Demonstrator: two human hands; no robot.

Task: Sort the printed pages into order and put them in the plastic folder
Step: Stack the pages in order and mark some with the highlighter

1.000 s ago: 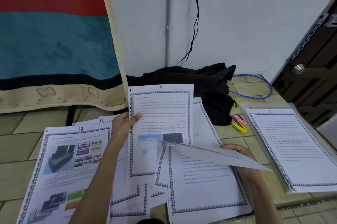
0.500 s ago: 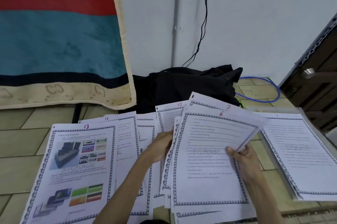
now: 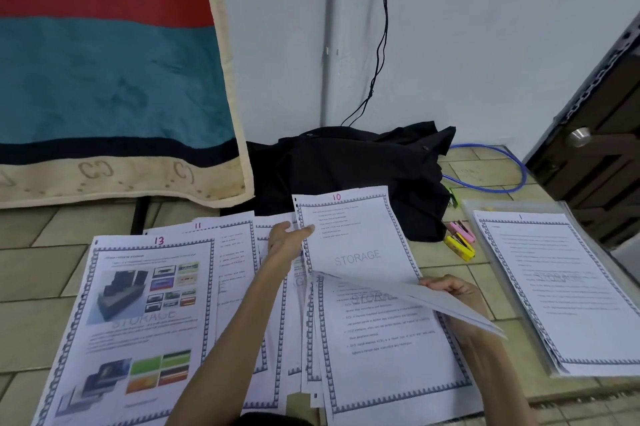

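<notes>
Printed pages with patterned borders and a "STORAGE" watermark lie spread on the tiled floor. My left hand (image 3: 287,240) pinches the left edge of page 10 (image 3: 356,238) and holds it up. My right hand (image 3: 453,290) holds a page (image 3: 446,304) seen nearly edge-on, lifted over the middle pile (image 3: 384,356). Page 13 (image 3: 138,321), with colour pictures, lies at the left, and page 11 (image 3: 228,252) peeks out behind it. At the right, page 1 (image 3: 561,287) tops a stack lying on the clear plastic folder (image 3: 485,217).
A black bag (image 3: 363,169) sits against the white wall behind the pages. Pink and yellow highlighters (image 3: 459,242) lie between the bag and the folder. A blue cable (image 3: 502,169) loops on the tiles. A teal blanket (image 3: 104,79) hangs at the left; a dark door (image 3: 595,148) stands at the right.
The page marked 6 that my right hand held up flat has swung down to lie nearly edge-on. My left hand has come up from behind the pages and now holds page 10 raised.
</notes>
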